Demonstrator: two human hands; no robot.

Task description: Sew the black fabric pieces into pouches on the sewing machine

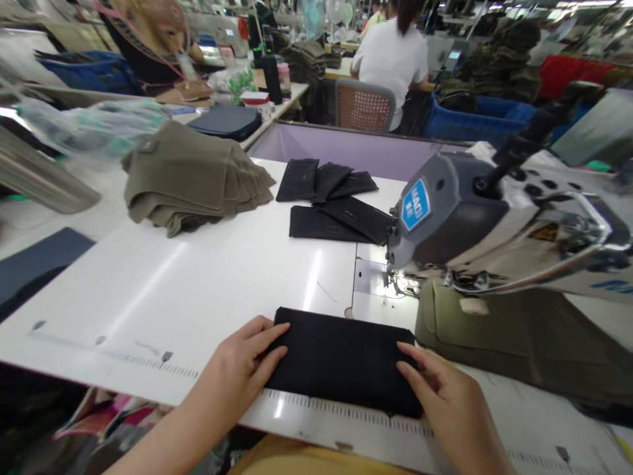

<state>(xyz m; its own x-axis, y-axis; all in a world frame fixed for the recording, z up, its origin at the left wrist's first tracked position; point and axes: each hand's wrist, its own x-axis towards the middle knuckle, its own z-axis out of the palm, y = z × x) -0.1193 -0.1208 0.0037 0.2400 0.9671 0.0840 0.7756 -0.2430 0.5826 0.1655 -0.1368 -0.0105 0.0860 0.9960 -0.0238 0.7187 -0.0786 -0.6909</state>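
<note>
A black folded fabric piece (343, 359) lies flat on the white table near its front edge. My left hand (250, 356) grips its left end, thumb and index finger resting on top. At the right end, my right hand (435, 382) holds the piece in the same way, its other fingers curled under or beside it. Just beyond the fabric is the needle area of a sewing machine (440, 211). Several folded black pieces (331, 221) lie behind, left of the machine head.
A stack of olive fabric pieces (182, 171) stands at the back left. Olive fabric (524, 330) lies under the machine arm at right. Dark blue fabric (44, 260) is at the left edge. A person in white (390, 56) sits beyond the table, near blue crates (475, 119).
</note>
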